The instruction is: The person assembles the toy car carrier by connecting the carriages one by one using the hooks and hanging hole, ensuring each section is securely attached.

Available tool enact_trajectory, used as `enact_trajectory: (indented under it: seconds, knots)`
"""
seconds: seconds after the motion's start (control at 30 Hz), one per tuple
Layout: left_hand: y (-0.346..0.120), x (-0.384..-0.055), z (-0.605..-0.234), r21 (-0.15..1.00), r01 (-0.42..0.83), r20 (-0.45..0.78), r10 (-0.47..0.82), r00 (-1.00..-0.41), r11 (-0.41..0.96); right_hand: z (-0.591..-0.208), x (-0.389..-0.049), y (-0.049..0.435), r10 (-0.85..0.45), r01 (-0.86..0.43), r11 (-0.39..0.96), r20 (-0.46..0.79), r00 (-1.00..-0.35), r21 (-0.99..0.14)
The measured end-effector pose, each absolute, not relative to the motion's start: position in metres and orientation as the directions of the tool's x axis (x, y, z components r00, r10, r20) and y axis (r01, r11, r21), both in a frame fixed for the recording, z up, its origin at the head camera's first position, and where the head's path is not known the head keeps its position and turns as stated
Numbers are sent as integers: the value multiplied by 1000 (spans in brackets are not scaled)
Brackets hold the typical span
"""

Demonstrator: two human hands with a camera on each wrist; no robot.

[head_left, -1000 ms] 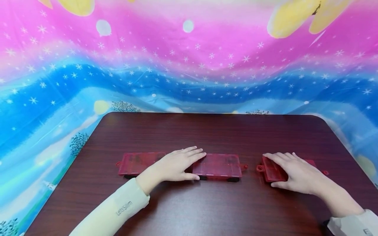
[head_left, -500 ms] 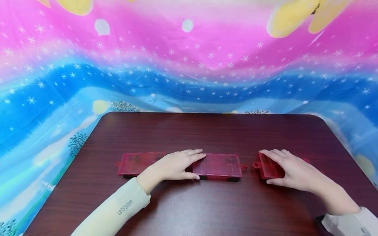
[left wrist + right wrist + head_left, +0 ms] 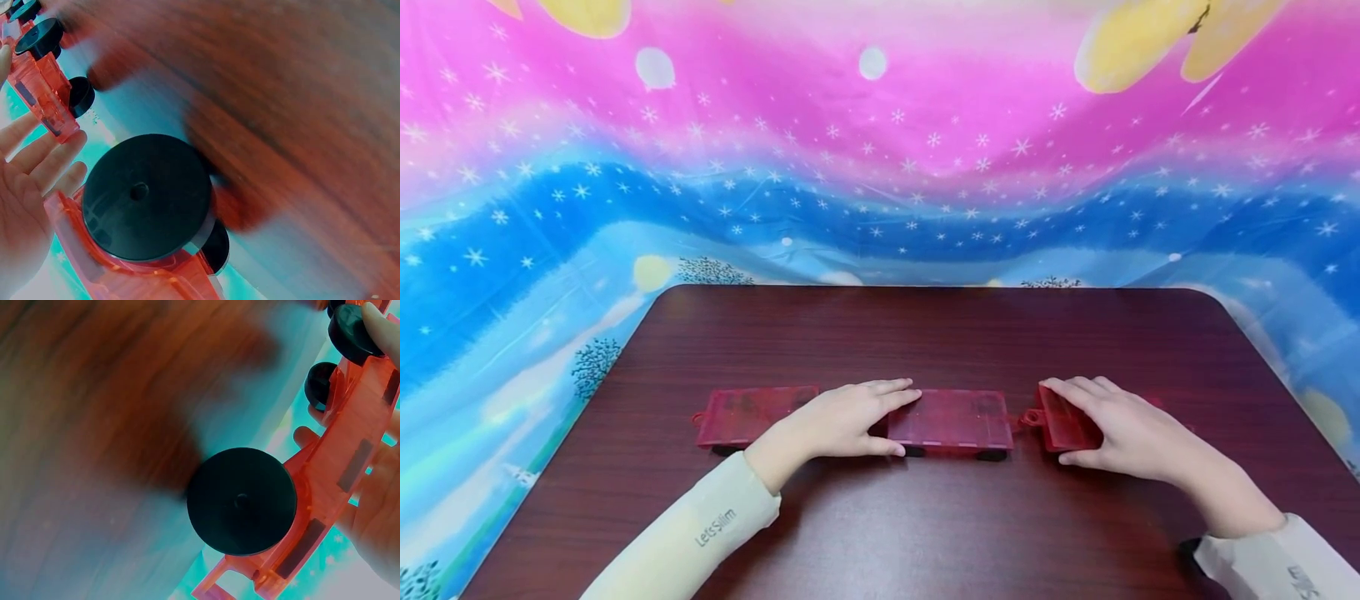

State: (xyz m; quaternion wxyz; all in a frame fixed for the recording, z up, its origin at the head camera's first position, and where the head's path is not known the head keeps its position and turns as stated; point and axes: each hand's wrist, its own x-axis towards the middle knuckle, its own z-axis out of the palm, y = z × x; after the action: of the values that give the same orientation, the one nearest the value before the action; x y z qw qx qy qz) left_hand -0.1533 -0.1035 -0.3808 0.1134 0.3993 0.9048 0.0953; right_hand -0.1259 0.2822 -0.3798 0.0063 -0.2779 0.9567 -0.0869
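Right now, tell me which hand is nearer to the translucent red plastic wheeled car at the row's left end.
Left. In the head view, the left hand overlaps the left-end car at its right end; the right hand grips the rightmost red car, beyond the middle car.

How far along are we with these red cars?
Done, it seems: the left car and middle car stand in line; the left hand hides any link between them.
In hand: the right hand grips the right car, its ring close by the middle car's hook.
Left, probably: hooking those two up; I can't tell whether they've engaged.
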Motion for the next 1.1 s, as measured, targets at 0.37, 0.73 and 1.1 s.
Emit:
enact_trajectory:
  seconds: [0.37, 0.73, 1.1]
  knots:
    - [-103, -153, -380, 273, 699, -128, 745, -655, 661, -384, -129, 276, -554, -555, 822, 46, -831, -129]
    - [-105, -154, -379, 256, 712, -115, 752, -649, 654, -384, -129, 275, -545, -543, 831, 21, -838, -117]
    - [-130, -155, -371, 226, 674, -65, 702, -710, 703, -376, -127, 262, -523, -507, 836, -23, -852, -211]
